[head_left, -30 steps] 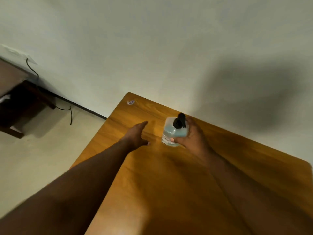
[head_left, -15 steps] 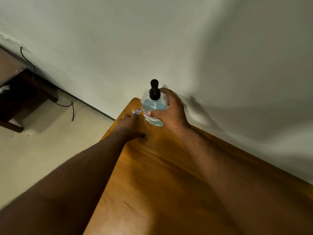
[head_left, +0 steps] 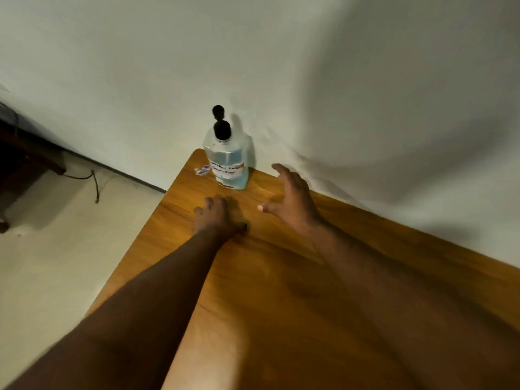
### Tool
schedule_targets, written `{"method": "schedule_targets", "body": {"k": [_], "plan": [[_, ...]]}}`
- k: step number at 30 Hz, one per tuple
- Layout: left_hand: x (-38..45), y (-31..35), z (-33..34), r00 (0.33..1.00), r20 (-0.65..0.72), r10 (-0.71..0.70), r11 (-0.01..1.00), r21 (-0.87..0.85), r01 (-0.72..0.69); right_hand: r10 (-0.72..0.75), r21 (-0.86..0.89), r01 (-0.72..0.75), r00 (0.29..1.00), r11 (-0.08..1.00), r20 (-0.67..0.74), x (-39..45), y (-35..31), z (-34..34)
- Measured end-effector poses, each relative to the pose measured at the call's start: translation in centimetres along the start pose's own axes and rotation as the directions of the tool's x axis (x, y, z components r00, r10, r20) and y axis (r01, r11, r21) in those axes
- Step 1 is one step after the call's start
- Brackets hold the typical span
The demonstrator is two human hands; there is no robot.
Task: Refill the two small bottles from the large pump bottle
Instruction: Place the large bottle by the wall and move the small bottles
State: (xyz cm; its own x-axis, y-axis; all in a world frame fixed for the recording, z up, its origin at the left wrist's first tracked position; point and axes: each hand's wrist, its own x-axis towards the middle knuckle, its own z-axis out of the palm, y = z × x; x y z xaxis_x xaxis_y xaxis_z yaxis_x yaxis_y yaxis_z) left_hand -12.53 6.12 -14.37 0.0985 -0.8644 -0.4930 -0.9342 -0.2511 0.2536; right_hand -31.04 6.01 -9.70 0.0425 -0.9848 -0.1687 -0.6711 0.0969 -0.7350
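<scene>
Nothing gripped: right hand [head_left: 292, 204] spread, fingers apart, just beside large pump bottle [head_left: 228, 161] but clear of it; left hand [head_left: 218, 219] loosely curled, palm down on wooden table [head_left: 281, 291], holding nothing. Bottle upright at far corner near wall, beside small sticker [head_left: 202, 170]. Clear plastic body, pale blue liquid roughly halfway up, white handwritten label, black pump head. No small bottles in view. Best to fetch those, set them close, steady each under spout, press slowly.

Clear pump bottle [head_left: 228, 161] of pale blue liquid, black pump, white label; orange-brown woodgrain table [head_left: 281, 291].
</scene>
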Motion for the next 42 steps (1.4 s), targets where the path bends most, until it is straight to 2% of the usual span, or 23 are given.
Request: {"method": "schedule_targets", "body": {"k": [5, 8, 11, 14, 18, 22, 24, 26, 30, 32, 35, 37, 42], "plan": [[-7.4, 4.0, 4.3, 0.986, 0.115, 0.119, 0.986, 0.106, -0.132, 0.153, -0.198, -0.125, 0.979, 0.972, 0.132, -10.3, 7.1, -5.2], [-12.3, 6.8, 7.4, 0.942, 0.255, 0.217, 0.959, 0.125, -0.254, 0.256, -0.274, -0.208, 0.955, 0.939, 0.151, -16.6, 9.9, -9.1], [-18.2, 10.0, 10.7, 0.847, 0.422, 0.324, 0.91, 0.106, -0.401, 0.313, -0.228, -0.288, 0.946, 0.93, 0.083, -23.4, 12.2, -13.6], [-23.9, 13.1, 14.1, 0.735, 0.509, 0.448, 0.837, 0.049, -0.545, 0.344, -0.226, -0.332, 0.939, 0.916, 0.016, -30.6, 15.8, -18.2], [-30.5, 15.6, 17.8, 0.644, 0.539, 0.543, 0.779, -0.035, -0.626, 0.451, -0.232, -0.438, 0.893, 0.869, 0.003, -39.7, 19.8, -21.0], [-34.7, 17.3, 20.1, 0.581, 0.535, 0.613, 0.712, -0.057, -0.7, 0.551, -0.145, -0.538, 0.831, 0.831, 0.075, -46.7, 22.6, -19.7], [-35.8, 18.0, 20.9, 0.587, 0.504, 0.634, 0.709, -0.076, -0.701, 0.568, -0.119, -0.556, 0.813, 0.823, 0.131, -48.5, 23.4, -18.1], [-36.9, 18.4, 21.7, 0.61, 0.476, 0.634, 0.725, -0.089, -0.683, 0.571, -0.034, -0.571, 0.812, 0.82, 0.12, -49.7, 23.6, -16.1], [-38.0, 19.3, 23.5, 0.64, 0.415, 0.646, 0.743, -0.151, -0.652, 0.576, 0.249, -0.548, 0.815, 0.799, -0.055, -50.4, 23.6, -12.3], [-38.3, 19.5, 24.0, 0.656, 0.371, 0.657, 0.744, -0.184, -0.642, 0.571, 0.31, -0.515, 0.811, 0.799, -0.125, -50.5, 23.4, -10.9], [-38.5, 19.6, 25.0, 0.647, 0.341, 0.682, 0.728, -0.225, -0.648, 0.529, 0.343, -0.449, 0.828, 0.825, -0.188, -50.5, 23.9, -9.5], [-38.2, 20.0, 25.3, 0.645, 0.329, 0.69, 0.722, -0.253, -0.644, 0.506, 0.354, -0.425, 0.844, 0.833, -0.179, -50.1, 24.4, -9.8], [-35.2, 24.5, 24.2, 0.682, 0.27, 0.679, 0.734, -0.254, -0.63, 0.527, 0.323, -0.442, 0.809, 0.837, -0.259, -46.0, 26.6, -13.7]]}}
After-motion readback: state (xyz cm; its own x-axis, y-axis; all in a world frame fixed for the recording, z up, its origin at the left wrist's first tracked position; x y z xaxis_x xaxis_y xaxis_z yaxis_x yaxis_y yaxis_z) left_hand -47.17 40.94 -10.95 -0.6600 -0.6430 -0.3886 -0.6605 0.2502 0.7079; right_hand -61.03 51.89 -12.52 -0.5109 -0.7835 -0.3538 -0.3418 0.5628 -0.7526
